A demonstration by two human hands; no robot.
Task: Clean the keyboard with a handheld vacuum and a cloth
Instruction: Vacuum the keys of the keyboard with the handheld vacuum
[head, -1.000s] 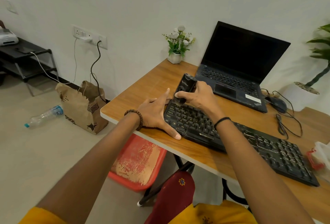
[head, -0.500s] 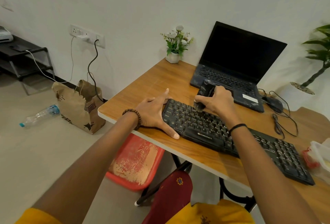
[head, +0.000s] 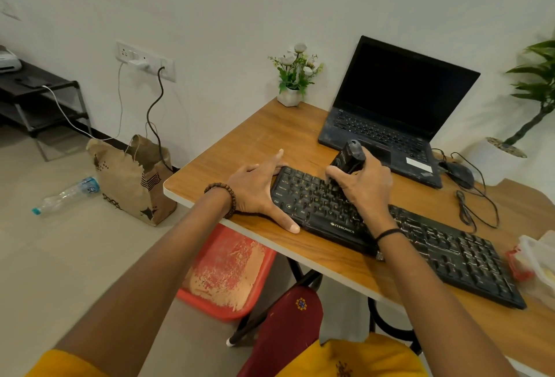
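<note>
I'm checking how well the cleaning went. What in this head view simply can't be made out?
- Vacuum nozzle tip: hidden behind the right hand.
- Keyboard keys under that hand and wrist: covered, so their dust can't be judged.
- Keyboard's left edge: covered by the left hand.
- White and red items at the right: cut off by the frame edge, so a cloth can't be confirmed.

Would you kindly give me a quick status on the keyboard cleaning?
Right hand grips vacuum, nozzle on keyboard left keys. Left hand open, bracing keyboard's left end. Nothing in the way.
</note>
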